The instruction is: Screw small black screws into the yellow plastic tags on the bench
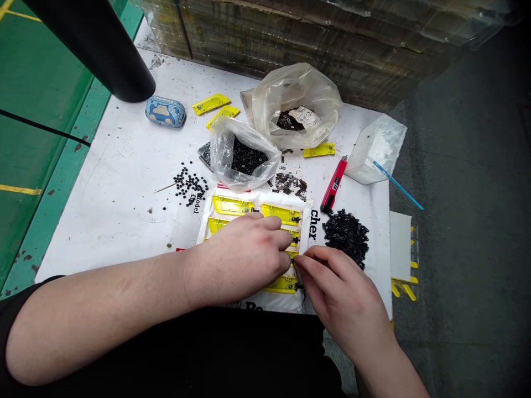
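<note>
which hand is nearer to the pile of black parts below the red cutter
Right. The right hand is just on the near side of the pile of black parts; the left hand is farther off, left of it, over the yellow pieces.

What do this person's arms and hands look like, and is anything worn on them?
The left hand and right hand are bare: no gloves, rings, watch or bracelet show. A black sleeve leaves the left forearm uncovered. The right forearm, partly out of view, shows no sleeve.
</note>
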`<state>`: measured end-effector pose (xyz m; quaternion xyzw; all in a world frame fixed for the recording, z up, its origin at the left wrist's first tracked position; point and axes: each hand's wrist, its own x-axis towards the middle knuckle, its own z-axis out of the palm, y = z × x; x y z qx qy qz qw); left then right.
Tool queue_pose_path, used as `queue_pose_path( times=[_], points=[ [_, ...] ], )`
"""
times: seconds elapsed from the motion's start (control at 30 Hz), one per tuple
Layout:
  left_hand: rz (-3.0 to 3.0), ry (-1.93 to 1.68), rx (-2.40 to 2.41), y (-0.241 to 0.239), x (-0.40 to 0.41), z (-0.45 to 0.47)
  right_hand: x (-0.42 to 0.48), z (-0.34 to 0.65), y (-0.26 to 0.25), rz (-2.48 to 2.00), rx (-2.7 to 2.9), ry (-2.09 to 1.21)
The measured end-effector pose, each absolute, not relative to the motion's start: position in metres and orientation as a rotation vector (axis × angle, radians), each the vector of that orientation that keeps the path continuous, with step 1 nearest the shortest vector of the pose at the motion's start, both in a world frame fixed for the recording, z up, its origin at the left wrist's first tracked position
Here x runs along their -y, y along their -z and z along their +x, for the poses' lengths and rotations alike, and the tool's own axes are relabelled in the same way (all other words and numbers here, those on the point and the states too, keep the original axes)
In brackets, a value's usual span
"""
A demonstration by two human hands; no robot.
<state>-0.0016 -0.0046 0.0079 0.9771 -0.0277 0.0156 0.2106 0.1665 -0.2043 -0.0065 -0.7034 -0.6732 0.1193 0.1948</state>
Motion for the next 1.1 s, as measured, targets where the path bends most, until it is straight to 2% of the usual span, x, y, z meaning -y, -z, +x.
queue_pose_path(
  times=[1.1],
  points=[
    [2.747,-0.065,0.147,-0.0060,0.0044,-0.0005,0.2034,0.1660,-0.0002,-1.975,1.836,-0.376]
  ],
)
